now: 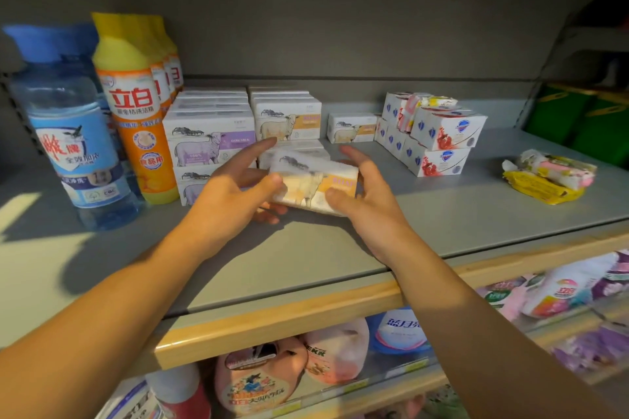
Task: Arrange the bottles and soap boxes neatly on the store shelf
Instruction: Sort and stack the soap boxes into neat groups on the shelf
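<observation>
Near the middle of the shelf (442,214), the left hand (231,190) and right hand (364,194) hold one orange sheep soap box (316,185) between them, fingers curled on its ends, just in front of the stacked sheep boxes (211,139). Bottles (136,105) stand tidy at the far left. I judge the task about half done: the red-and-white boxes (439,143) lean crooked and loose packets (548,177) lie at the right.

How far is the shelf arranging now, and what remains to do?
Done: purple sheep boxes stacked beside the orange bottles. In hand: left hand and right hand hold an orange sheep box before its stack. Left: one orange box alone, loose packets at right.
</observation>
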